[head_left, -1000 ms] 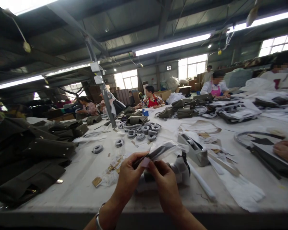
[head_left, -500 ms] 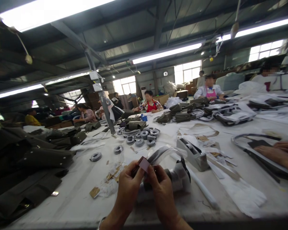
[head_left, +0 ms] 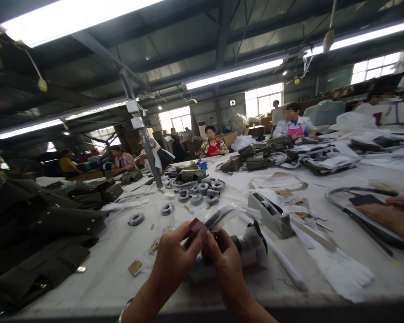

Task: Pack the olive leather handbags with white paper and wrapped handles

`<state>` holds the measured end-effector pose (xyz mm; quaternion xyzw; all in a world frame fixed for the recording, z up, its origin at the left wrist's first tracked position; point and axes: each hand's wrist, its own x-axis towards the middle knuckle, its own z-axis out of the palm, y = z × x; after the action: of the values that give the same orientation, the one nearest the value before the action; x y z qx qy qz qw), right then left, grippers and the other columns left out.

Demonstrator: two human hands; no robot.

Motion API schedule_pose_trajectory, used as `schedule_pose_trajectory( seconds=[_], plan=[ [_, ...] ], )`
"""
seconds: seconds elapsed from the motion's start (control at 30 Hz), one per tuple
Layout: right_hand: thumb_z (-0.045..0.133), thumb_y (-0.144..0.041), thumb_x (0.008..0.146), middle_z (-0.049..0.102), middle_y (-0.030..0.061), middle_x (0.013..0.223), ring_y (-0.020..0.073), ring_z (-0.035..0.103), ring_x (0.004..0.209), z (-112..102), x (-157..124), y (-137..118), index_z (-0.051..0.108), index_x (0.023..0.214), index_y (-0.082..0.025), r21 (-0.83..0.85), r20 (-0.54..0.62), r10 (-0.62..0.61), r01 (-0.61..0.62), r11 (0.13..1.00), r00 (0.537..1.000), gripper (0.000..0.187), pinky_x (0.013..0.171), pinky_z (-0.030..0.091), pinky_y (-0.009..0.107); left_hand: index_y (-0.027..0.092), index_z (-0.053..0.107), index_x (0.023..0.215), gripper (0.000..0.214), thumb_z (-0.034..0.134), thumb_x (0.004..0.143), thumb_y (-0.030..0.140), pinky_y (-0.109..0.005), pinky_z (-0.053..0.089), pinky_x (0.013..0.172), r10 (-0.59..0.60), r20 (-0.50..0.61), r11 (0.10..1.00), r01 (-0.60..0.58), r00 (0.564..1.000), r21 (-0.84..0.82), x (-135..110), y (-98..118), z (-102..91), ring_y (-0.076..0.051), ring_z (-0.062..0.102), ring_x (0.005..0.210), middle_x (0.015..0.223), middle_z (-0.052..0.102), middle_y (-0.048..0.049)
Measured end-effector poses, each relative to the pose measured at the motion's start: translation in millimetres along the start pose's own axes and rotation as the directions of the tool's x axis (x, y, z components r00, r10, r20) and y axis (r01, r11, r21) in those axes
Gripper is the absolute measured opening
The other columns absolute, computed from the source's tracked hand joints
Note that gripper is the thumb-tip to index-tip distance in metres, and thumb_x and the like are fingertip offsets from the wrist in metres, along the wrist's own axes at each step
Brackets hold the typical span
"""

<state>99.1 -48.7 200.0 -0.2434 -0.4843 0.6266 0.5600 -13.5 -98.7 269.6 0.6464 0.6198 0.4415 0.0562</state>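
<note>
Both hands (head_left: 174, 254), curled and close together, pinch a small reddish-brown piece (head_left: 196, 225)

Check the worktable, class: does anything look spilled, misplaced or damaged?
Two grey coils beyond the left hand lie apart from the clustered coils, so they look strayed, though perhaps set aside deliberately. No spill or damage is clear.

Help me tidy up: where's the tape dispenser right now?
In the head view, the tape dispenser stands on the table, ahead and right of the right hand, just beyond the wrapped bundle.
</note>
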Motion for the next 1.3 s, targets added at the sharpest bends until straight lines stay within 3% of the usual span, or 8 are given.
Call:
schedule_pose_trajectory(
  seconds=[0.23,0.47,0.63,0.7,0.87,1.0,1.17,1.3],
  plan=[
    [0.067,-0.054,0.086,0.063,0.0015,0.073,0.0162,0.056,0.07,1,-3,-7,0.067,0.09,-0.016,-0.016,0.02,0.019,-0.019,1.0,1.0,0.038,0.066,0.046,0.025,0.02,0.067,0.092,0.017,0.057,0.091,0.034,-0.024,0.05,0.069,0.032,0.124,0.999,-0.034,0.992,0.007,2,9,-15.0,-0.017,0.068,0.074,0.079,0.071,-0.0009],
    [0.07,-0.055,0.082,0.066,0.0034,0.075,0.0182,0.059,0.072,3,1,-8,0.068,0.088,-0.015,-0.015,0.022,0.026,-0.026,1.0,0.999,0.04,0.066,0.047,0.026,0.022,0.07,0.096,0.019,0.055,0.094,0.032,-0.024,0.053,0.065,0.149,-0.007,0.957,-0.143,0.989,0.251,1,-2,-6.2,-0.019,0.072,0.072,0.081,0.075,-0.0016],
    [0.075,-0.053,0.078,0.067,0.0034,0.076,0.0183,0.06,0.072,4,3,-8,0.069,0.085,-0.016,0.061,0.024,0.041,-0.042,0.997,0.999,0.038,0.066,0.049,0.026,0.015,0.066,0.119,0.031,0.047,0.094,0.013,-0.032,0.059,0.081,0.559,-0.105,0.703,-0.404,0.822,0.586,-11,-15,13.2,-0.025,0.073,0.095,0.109,0.075,-0.0109],
    [0.076,-0.053,0.076,0.068,0.0031,0.076,0.0185,0.061,0.072,4,3,-9,0.07,0.085,-0.016,0.091,0.025,0.05,-0.052,0.994,0.998,0.038,0.067,0.05,0.027,0.013,0.058,0.132,0.043,0.043,0.092,0.006,-0.035,0.059,0.087,0.597,-0.097,0.632,-0.393,0.796,0.668,-17,-16,21.6,-0.026,0.071,0.103,0.118,0.071,-0.0132],
    [0.073,-0.054,0.079,0.071,0.0066,0.089,0.0231,0.065,0.085,1,4,-10,0.07,0.092,-0.017,0.123,0.065,0.051,-0.059,0.991,0.997,0.04,0.081,0.052,0.032,0.013,0.013,0.157,0.071,0.036,0.09,-0.001,-0.04,0.057,0.094,0.553,-0.045,0.548,-0.323,0.832,0.771,-28,-11,32.5,-0.029,0.061,0.121,0.136,0.059,-0.0178],
    [0.073,-0.055,0.079,0.072,0.0087,0.091,0.0254,0.066,0.087,-3,1,-8,0.071,0.095,-0.016,0.066,0.068,0.037,-0.041,0.997,0.997,0.043,0.078,0.053,0.033,0.012,0.005,0.157,0.071,0.036,0.094,0.004,-0.043,0.058,0.092,0.533,-0.021,0.504,-0.297,0.846,0.811,-28,-13,33.1,-0.03,0.06,0.123,0.138,0.056,-0.0203],
    [0.077,-0.053,0.076,0.074,0.0094,0.09,0.0258,0.067,0.086,-8,2,-10,0.073,0.091,-0.015,0.024,0.071,0.041,-0.043,0.999,0.997,0.041,0.082,0.053,0.035,0.015,0.022,0.155,0.067,0.038,0.092,0.003,-0.041,0.056,0.098,0.528,-0.053,0.601,-0.329,0.848,0.728,-29,-16,29.4,-0.027,0.058,0.126,0.139,0.057,-0.0151],
    [0.081,-0.051,0.072,0.076,0.0101,0.092,0.0276,0.068,0.091,-14,4,-13,0.078,0.094,-0.016,0.049,0.114,0.092,-0.098,0.994,0.989,0.041,0.082,0.053,0.034,0.022,0.05,0.138,0.046,0.055,0.092,0.022,-0.035,0.052,0.102,0.347,-0.05,0.854,-0.293,0.937,0.43,-25,-12,13.5,-0.023,0.059,0.123,0.134,0.063,-0.0078]
  ],
)
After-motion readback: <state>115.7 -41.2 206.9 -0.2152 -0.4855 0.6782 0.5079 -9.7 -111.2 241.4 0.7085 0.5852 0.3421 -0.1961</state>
